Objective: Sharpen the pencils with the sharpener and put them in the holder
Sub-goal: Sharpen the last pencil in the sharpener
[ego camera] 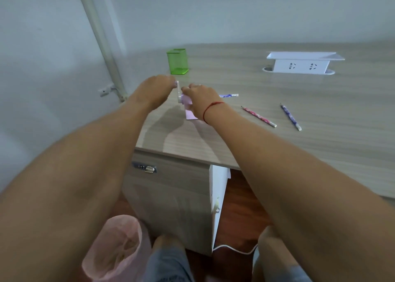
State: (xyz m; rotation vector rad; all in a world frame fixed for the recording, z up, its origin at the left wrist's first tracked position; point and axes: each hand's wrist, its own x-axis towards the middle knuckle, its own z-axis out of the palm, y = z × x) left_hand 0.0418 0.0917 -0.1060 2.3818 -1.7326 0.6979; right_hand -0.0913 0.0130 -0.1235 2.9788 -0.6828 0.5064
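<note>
Sharpener (190,114) gripped by right hand (199,99) — left hand (159,86) pinching crank (178,93)

green mesh holder (177,61), lilac sharpener (189,108), pink patterned pencil (258,116), purple patterned pencil (290,116)

Our lilac sharpener (187,100) has a purple pencil (229,95) poking out rightward. A pink pencil (258,116) and blue pencil (291,116) lie flat further right. Our green holder (177,61) stands upright behind.

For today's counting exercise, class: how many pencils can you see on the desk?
3. A half-hidden pencil pokes out from behind the right hand; a pink pencil lies right of it; a purple pencil lies further right. Others may hide behind that hand.
</note>
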